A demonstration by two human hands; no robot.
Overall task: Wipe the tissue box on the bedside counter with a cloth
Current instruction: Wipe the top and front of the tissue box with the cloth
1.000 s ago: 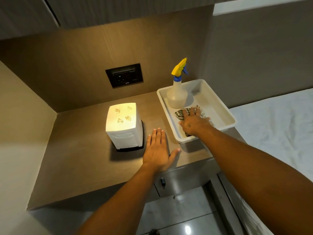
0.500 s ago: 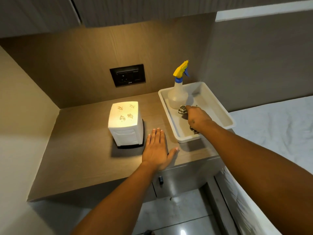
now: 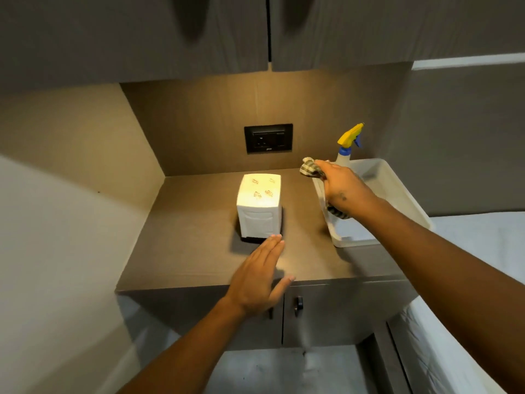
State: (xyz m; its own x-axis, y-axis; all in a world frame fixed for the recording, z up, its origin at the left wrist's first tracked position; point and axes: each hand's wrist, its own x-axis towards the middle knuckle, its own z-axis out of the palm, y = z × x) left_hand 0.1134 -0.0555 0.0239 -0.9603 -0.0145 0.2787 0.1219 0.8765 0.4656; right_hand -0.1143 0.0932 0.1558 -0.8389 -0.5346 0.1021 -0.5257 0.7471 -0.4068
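Observation:
A white upright tissue box (image 3: pixel 259 204) with small leaf prints on top stands on a dark base in the middle of the brown bedside counter (image 3: pixel 193 245). My right hand (image 3: pixel 342 187) is shut on a striped grey cloth (image 3: pixel 310 168), held in the air above the tray's left rim, to the right of the box. One end of the cloth hangs below my wrist. My left hand (image 3: pixel 260 273) lies flat and open over the counter, fingertips just short of the box's front base.
A white tray (image 3: pixel 397 194) sits at the counter's right end, with a spray bottle (image 3: pixel 349 142) with a yellow trigger at its back. A black wall socket (image 3: pixel 268 137) is behind the box. Cabinets hang overhead; a bed (image 3: pixel 483 251) lies to the right.
My right hand closed on the cloth in the tray and lifted it up and left over the tray rim. My left hand slid toward the tissue box. The view tilted upward.

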